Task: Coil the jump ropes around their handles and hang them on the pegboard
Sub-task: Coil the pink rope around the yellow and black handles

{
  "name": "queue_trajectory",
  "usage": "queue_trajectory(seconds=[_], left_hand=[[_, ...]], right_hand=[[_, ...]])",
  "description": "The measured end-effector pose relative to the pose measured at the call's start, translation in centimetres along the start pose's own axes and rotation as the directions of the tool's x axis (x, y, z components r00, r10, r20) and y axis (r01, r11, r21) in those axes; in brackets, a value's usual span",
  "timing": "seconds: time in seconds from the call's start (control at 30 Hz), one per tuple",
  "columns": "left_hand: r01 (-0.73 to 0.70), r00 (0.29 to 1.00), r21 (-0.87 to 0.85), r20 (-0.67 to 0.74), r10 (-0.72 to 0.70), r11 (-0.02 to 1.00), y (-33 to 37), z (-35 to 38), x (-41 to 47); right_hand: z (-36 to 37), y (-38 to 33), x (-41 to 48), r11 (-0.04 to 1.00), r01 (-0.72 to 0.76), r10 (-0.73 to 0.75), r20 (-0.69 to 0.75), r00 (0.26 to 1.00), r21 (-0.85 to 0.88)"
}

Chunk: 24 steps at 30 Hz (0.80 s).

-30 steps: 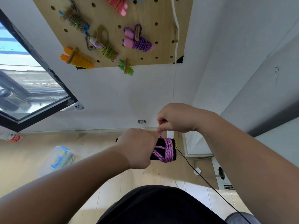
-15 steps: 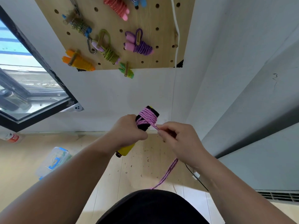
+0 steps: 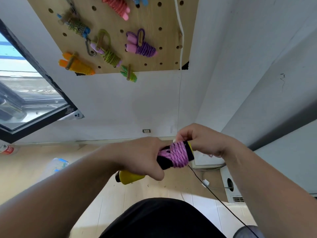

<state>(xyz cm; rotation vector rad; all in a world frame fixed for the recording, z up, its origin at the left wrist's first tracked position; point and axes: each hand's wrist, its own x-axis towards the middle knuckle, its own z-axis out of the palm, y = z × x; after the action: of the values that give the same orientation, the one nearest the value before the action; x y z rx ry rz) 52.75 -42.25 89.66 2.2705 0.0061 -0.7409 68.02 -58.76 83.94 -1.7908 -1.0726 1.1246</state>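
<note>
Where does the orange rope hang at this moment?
Head view: the orange rope hangs at the lower left corner of the pegboard, nearest the window.

It was a plain indoor room: white walls (image 3: 137,100), wooden floor (image 3: 85,162), window (image 3: 25,93), wall-mounted pegboard (image 3: 151,18).

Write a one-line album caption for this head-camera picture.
Left hand holds the handles while the right hand wraps pink rope round them, below a pegboard of coiled ropes.
</note>
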Motion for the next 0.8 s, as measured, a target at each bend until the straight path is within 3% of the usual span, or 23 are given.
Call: queue_trajectory(seconds=[0.07,0.13,0.23,0.33,0.53,0.67,0.8], left_hand=[[0.036,0.998,0.2,0.035,-0.043,0.979,0.1,0.9,0.5],[0.038,0.998,0.348,0.031,-0.052,0.937,-0.4,1.9,1.3],[0.105,0.994,0.467,-0.058,-0.088,0.878,-1.9,2.9,2.8],[0.219,0.975,0.484,-0.148,-0.167,0.847,-3.2,2.3,4.0],[0.385,0.914,0.407,-0.294,-0.281,0.828,-5.2,1.3,5.8],[0.405,0.868,0.203,-0.393,-0.304,0.892,-6.9,0.0,6.3],[0.309,0.796,-0.183,-0.487,-0.36,0.933,-6.6,-0.5,5.2]], right_hand=[[-0.7,-0.8,1.3,0.945,-0.021,0.058,0.103,0.993,-0.327],[-0.9,-1.9,2.6,0.827,-0.027,0.142,0.162,0.977,-0.562],[-0.5,-3.4,4.3,0.704,-0.029,0.155,0.113,0.981,-0.71],[0.8,-4.2,5.3,0.623,-0.074,0.069,-0.04,0.997,-0.779],[6.0,-3.6,4.7,0.762,-0.214,-0.006,-0.338,0.941,-0.612],[8.1,-2.4,3.1,0.873,-0.088,-0.136,-0.413,0.9,-0.479],[7.0,-1.3,1.6,0.996,0.072,-0.085,-0.572,0.816,-0.045]])
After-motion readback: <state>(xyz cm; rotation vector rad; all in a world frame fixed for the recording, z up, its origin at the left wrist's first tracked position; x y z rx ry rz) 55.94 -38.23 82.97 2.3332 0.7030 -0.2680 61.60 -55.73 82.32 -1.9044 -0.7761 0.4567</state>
